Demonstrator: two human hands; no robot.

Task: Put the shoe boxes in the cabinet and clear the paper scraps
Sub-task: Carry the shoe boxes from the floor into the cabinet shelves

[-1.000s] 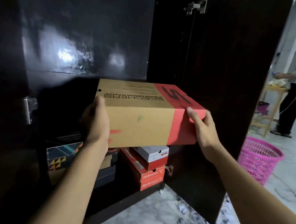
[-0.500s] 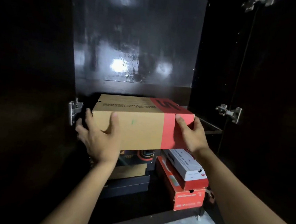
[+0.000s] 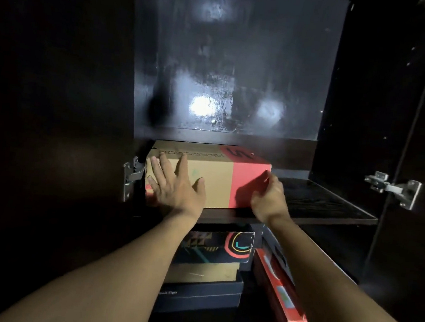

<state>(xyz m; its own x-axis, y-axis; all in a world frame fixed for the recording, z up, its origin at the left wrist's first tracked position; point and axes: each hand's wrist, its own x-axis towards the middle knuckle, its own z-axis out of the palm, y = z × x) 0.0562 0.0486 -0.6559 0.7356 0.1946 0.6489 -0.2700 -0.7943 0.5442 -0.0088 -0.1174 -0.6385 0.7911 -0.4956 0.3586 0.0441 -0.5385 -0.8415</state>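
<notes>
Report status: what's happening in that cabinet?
Left hand flat on tan-and-red shoe box. Right hand holds its red corner. Box on shelf; nothing blocking.

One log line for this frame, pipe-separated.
stage: placing | shoe box: on cabinet shelf, left side | left hand: flat on its front | right hand: at red corner, grip unclear

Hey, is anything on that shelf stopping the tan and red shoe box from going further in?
Nothing visible does. The shoe box sits on the shelf, with the left hand flat on its front and the right hand at its red corner. Only the back panel shows above it; the space right behind it is hidden.
</notes>
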